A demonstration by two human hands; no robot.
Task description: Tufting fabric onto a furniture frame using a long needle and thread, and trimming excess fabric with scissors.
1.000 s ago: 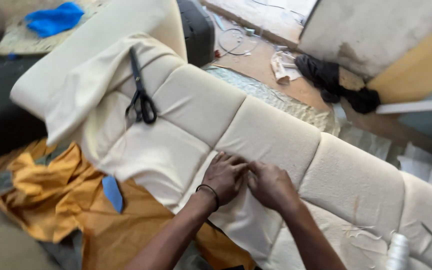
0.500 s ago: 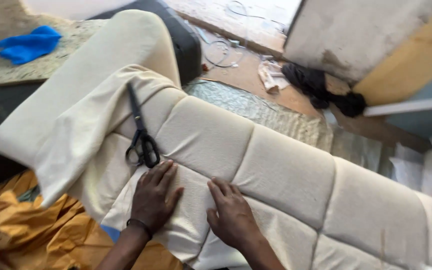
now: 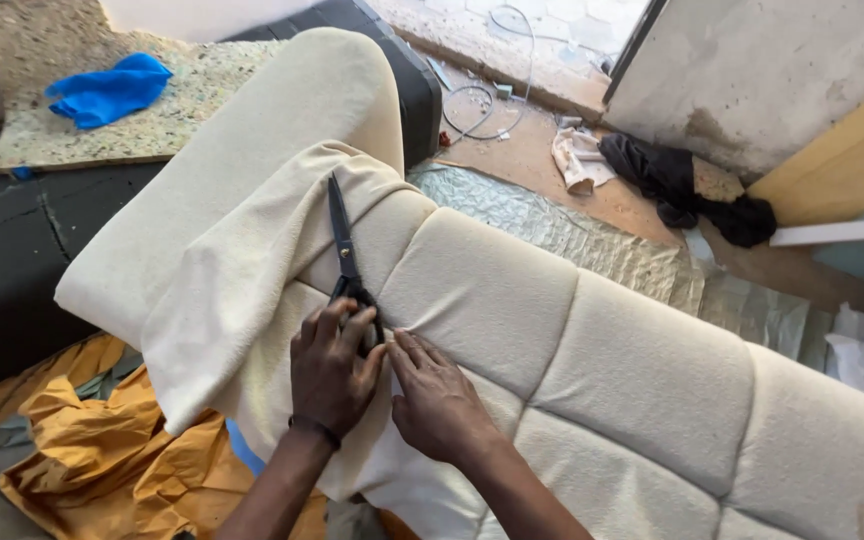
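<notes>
A long cream upholstered cushion (image 3: 592,340) with stitched square panels runs across the view, loose cream fabric (image 3: 222,290) draped over its left end. Black scissors (image 3: 344,250) lie on it, blades pointing away. My left hand (image 3: 330,368) rests flat on the cushion, its fingers covering the scissors' handles. My right hand (image 3: 438,398) presses on the fabric right beside it, fingertips at a seam. Whether the left fingers grip the handles cannot be seen.
Orange fabric (image 3: 102,450) lies crumpled on the floor at lower left. A foam slab (image 3: 102,110) with a blue cloth (image 3: 107,90) sits at upper left. Dark cloth (image 3: 692,185), a pale rag and cables lie on the floor behind the cushion.
Both hands have slid left along the cushion, from its middle to the scissors. My left hand now lies on the scissors' handles; the view has shifted left with them.
</notes>
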